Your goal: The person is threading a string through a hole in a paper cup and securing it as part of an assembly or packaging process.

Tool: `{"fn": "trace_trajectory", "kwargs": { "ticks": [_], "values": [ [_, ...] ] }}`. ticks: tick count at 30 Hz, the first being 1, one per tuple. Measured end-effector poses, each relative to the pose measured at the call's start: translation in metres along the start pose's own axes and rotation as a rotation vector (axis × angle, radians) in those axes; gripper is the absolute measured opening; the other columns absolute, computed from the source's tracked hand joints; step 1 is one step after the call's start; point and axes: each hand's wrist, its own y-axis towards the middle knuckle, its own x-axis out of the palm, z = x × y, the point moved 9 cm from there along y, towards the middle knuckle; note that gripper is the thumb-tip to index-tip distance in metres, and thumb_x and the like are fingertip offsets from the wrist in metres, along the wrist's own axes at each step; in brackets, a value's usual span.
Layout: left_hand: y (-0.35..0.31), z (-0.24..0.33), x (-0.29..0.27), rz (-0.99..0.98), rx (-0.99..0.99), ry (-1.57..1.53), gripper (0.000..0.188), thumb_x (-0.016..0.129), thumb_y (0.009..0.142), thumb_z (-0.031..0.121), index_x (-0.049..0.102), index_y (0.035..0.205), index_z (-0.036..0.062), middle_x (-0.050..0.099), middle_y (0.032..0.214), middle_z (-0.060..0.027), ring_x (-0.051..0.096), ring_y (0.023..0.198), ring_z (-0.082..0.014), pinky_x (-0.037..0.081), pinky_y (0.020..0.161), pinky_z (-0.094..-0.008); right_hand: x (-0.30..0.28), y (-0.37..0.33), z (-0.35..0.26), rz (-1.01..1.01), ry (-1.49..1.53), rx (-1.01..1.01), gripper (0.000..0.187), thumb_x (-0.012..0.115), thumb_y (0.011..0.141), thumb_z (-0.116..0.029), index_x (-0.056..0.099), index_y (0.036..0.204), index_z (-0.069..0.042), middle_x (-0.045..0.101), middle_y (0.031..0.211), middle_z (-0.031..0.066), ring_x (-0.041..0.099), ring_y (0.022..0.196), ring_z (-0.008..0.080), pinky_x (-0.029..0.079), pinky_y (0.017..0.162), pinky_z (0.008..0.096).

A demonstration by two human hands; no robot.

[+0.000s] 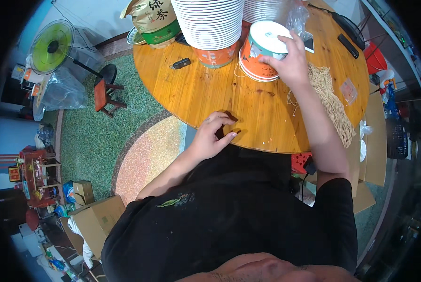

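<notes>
An orange paper bucket (257, 63) with a teal band and a round white base stands upside down on the wooden table, its white rim at the bottom. My right hand (292, 61) reaches over it from the right, fingers on the white base and thumb against the near side. A thin loop of cord shows beside the rim. My left hand (213, 136) rests at the table's near edge, fingers loosely bent and apart from the thumb, holding nothing. Left of the bucket rises a tall stack of white-rimmed paper buckets (209, 23). A bundle of beige cords (330, 101) lies right of my right forearm.
The round wooden table (191, 94) also bears a black key fob-like object (181, 63), a green and gold bag (155, 23), a phone (309, 43), a black bar-shaped object (348, 45) and a clear packet (348, 91). A green fan (53, 47) and small stool (106, 96) stand left.
</notes>
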Motion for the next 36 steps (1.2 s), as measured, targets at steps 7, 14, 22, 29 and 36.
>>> {"fn": "trace_trajectory", "kwargs": {
  "ticks": [7,14,22,29,36],
  "values": [
    [0.011,0.008,-0.014,0.061,-0.022,-0.081,0.027,0.082,0.089,0.008,0.071,0.112,0.0013,0.069,0.12,-0.0163,0.067,0.115,-0.0359,0.053,0.098,-0.043,-0.025,-0.04,-0.028,0.319,0.131,-0.228,0.116,0.101,0.068,-0.034,0.036,0.159,0.0,0.036,0.163,0.0334,0.032,0.155,0.0522,0.034,0.126,0.0569],
    [0.101,0.133,-0.165,0.552,0.625,0.572,0.028,0.069,0.09,0.001,0.07,0.118,0.0018,0.069,0.128,-0.0181,0.063,0.125,-0.0367,0.049,0.106,-0.0463,0.0,-0.128,-0.086,-0.009,0.45,-0.162,0.093,0.092,0.084,-0.024,0.041,0.157,0.002,0.041,0.164,0.0248,0.028,0.16,0.0446,0.03,0.128,0.0524],
    [0.252,0.226,-0.222,0.316,0.412,1.142,0.034,0.058,0.106,0.019,0.066,0.134,0.0013,0.067,0.137,-0.0228,0.06,0.134,-0.0381,0.044,0.116,-0.0494,0.003,-0.094,-0.111,0.026,0.491,-0.207,0.103,0.094,0.081,-0.032,0.036,0.158,0.004,0.038,0.164,0.0287,0.031,0.157,0.0474,0.032,0.127,0.0538],
    [0.275,0.22,-0.227,0.126,0.019,0.69,0.027,0.072,0.101,0.023,0.079,0.106,-0.0023,0.079,0.096,-0.0164,0.073,0.089,-0.0263,0.057,0.085,-0.0406,-0.017,-0.006,-0.153,0.229,0.501,-0.253,0.125,0.099,0.073,-0.035,0.02,0.163,0.003,0.023,0.166,0.0412,0.025,0.157,0.0539,0.029,0.128,0.0565],
    [0.294,0.215,-0.237,0.145,0.021,0.535,0.023,0.079,0.097,0.021,0.078,0.097,-0.0015,0.076,0.084,-0.0084,0.069,0.078,-0.0174,0.057,0.075,-0.0352,0.014,0.051,-0.166,0.264,0.378,-0.221,0.142,0.097,0.075,-0.043,-0.002,0.167,0.003,0.016,0.167,0.0411,0.018,0.159,0.0549,0.025,0.131,0.056]
  ]
}}
